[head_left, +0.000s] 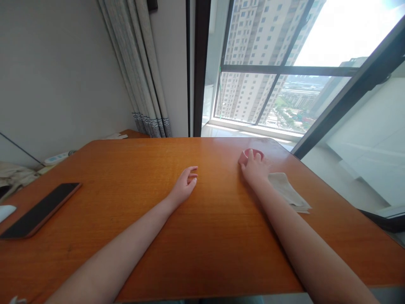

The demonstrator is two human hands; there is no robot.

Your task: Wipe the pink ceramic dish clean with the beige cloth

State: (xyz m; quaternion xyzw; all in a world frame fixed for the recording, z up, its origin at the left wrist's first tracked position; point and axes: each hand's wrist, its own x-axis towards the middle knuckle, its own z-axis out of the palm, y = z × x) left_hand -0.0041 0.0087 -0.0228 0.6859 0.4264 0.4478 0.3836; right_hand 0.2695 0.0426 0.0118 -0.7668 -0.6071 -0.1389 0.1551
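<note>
Toward the far right of the wooden table [202, 249], my right hand [256, 171] grips a small pink bowl [243, 159]. Its fingers reach over the near rim, while the thumb lies along the bowl's left side. What the bowl contains, if anything, is hidden by the fingers. A folded beige cloth [286, 190] lies just right of my right wrist, partly covered by the forearm. My left hand [184, 185] is over the middle of the table with nothing in it, its fingers loosely curved and apart.
A dark flat tablet-like slab [42, 209] with a brown edge lies at the table's left, beside a white object [6, 212] at the picture's edge. Grey curtains [139, 67] hang behind the table. Windows stand beyond its far right edge.
</note>
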